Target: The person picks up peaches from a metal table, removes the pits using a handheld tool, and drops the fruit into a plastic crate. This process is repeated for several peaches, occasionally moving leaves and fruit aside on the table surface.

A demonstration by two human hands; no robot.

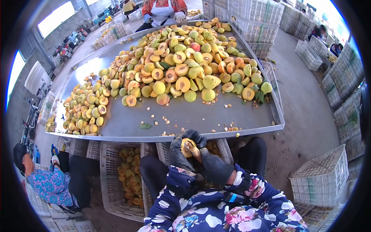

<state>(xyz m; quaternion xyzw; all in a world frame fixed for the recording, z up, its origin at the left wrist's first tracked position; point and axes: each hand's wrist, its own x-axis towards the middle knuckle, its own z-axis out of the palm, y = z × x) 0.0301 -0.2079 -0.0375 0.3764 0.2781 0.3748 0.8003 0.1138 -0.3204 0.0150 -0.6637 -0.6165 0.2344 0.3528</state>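
Note:
My left hand [180, 154], in a dark glove, is wrapped round a cut yellow fruit [188, 147] just below the near edge of the metal table [216, 116]. My right hand [212, 162], also gloved, has its fingers closed at the fruit's right side, round what looks like a small tool with a light brown handle [196, 154]. Its far end is hidden against the fruit. On the table lies a big heap of halved and whole yellow-green fruit [181, 69], with loose pits and a green leaf [145, 126] nearer me.
Beneath the table edge is a white crate [104, 174] of fruit. One person [50, 181] sits at the left; another person [162, 9], in an apron and gloves, is across the table. Crates [320, 178] stand at the right.

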